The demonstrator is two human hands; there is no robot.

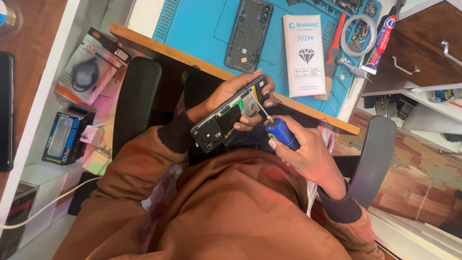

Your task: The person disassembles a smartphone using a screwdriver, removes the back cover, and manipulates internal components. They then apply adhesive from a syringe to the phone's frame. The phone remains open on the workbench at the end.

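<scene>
Brown sweatshirt filling lower centre of frame, sleeves running up to both hands at mid-frame.

Left hand (226,98): wrapped around opened phone (230,114), back cover off, board and green part exposed; fingers curled over far edge, thumb on near side. Phone held tilted above lap, just below wooden desk edge (202,62), centre of frame.

Right hand (308,154): closed around blue-handled screwdriver (280,133), thin shaft angled up-left, tip touching phone's upper right end.

Upper centre: removed back cover (249,33) lying on blue work mat (197,24); white packet (303,55) just beside it; tweezers, tape ring near upper right.

Risks, as judged:
- Phone unsupported in mid-air, gripped by one hand only; a push from the driver could twist it loose, drop toward lap or floor.
- Tip slipping off screw head; scratch or gouge on exposed board likely.
- Loosened screw falling into lap, chair gap; hard to find.
- Fingers close to tip; poke possible on a slip.
</scene>
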